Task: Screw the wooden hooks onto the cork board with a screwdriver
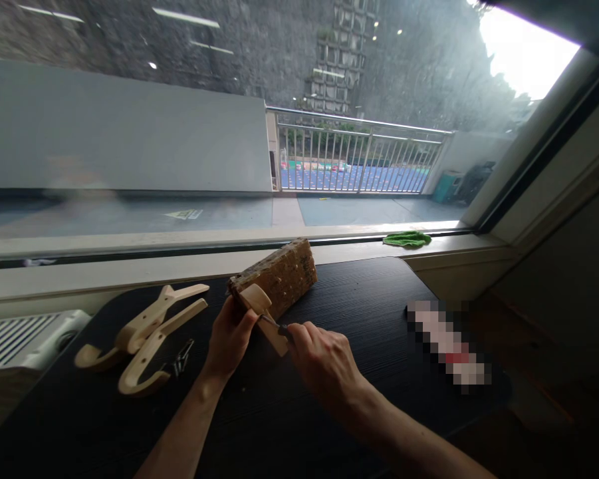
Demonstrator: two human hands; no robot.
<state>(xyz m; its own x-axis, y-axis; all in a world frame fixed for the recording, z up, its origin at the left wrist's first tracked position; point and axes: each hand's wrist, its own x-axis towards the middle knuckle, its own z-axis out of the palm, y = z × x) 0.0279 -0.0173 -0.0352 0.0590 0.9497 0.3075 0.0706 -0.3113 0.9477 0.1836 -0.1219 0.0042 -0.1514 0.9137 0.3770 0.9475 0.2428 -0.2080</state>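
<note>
My left hand is closed around a pale curved wooden hook, its thumb pressed near the middle. The hook leans against a rough brown block lying on the black table. In my right hand is a thin metal hand tool with a dark handle; its slim shaft reaches the hook beside my left thumb. The tip's shape cannot be made out. To the left lie two similar wooden hooks, one farther back and one nearer, with dark holes in them.
Small dark metal pieces lie by the nearer hook. A blurred-out long object rests on the table's right side. Behind is a window sill with a green cloth. A white slatted unit stands at left.
</note>
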